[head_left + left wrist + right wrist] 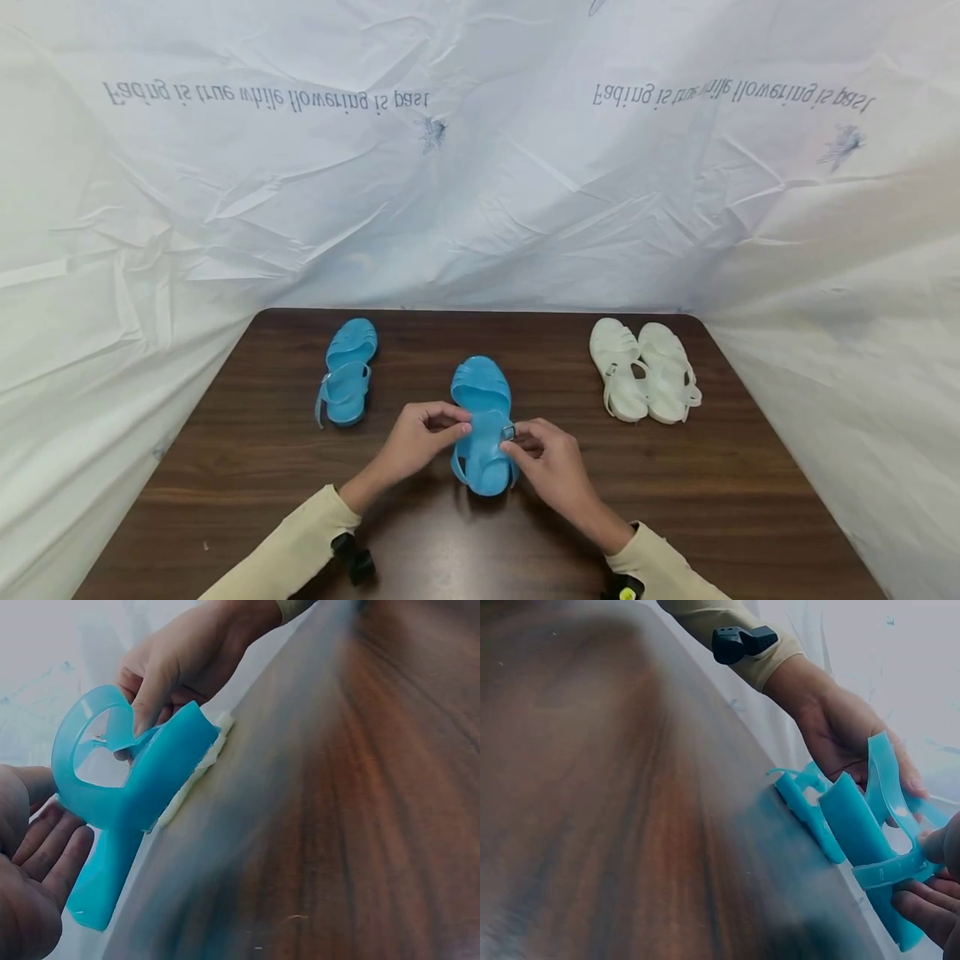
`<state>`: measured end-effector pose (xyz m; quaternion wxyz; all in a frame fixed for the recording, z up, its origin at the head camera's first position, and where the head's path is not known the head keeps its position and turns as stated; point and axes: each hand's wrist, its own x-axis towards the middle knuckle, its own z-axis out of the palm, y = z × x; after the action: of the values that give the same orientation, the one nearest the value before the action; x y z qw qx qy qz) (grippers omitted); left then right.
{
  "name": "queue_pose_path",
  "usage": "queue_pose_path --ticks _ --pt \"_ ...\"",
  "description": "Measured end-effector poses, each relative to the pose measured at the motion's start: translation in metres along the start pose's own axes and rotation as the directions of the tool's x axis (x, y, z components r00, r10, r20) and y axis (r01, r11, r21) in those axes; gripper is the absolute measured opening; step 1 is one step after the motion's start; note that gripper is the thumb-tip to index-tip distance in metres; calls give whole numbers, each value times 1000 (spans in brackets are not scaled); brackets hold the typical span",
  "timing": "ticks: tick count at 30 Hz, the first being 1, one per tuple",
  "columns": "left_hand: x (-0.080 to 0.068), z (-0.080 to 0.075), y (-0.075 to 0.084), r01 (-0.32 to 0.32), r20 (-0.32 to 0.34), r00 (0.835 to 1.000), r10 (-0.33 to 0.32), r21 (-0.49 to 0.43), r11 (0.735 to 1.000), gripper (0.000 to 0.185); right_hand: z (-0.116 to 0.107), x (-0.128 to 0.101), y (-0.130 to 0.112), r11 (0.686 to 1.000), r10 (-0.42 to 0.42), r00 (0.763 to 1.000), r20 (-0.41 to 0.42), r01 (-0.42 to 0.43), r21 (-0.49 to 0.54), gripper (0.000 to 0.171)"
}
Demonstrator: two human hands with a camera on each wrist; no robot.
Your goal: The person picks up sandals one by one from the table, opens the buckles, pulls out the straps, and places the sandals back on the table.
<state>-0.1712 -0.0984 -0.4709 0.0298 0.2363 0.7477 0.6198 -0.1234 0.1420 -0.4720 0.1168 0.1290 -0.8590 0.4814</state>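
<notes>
Held between both hands over the middle of the table is a blue sandal [481, 382], its toe pointing away from me. My left hand [422, 439] pinches the strap on the left side between thumb and forefinger. On the right side, my right hand [553, 467] pinches the ankle strap [885, 870] right beside a small metal buckle [508, 432]. In the left wrist view the sandal's heel loop [71, 754] stands up, and the sole [169, 769] tilts. The strap's end is partly hidden by my right fingers.
A second blue sandal [351, 367] lies at the left of the dark wooden table [247, 500], its strap hanging loose. Two white sandals [622, 387] lie side by side at the back right. White sheeting [480, 208] with printed words surrounds the table's back and sides.
</notes>
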Motion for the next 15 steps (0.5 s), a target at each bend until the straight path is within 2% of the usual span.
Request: queue_pose_path --ticks 5,15 --pt "-6 4 -5 16 14 1000 -16 9 1000 14 2 -8 4 999 52 998 18 -52 -8 18" --pt "-12 8 -11 38 22 999 -38 28 999 13 3 -14 9 995 96 994 57 -96 -11 21"
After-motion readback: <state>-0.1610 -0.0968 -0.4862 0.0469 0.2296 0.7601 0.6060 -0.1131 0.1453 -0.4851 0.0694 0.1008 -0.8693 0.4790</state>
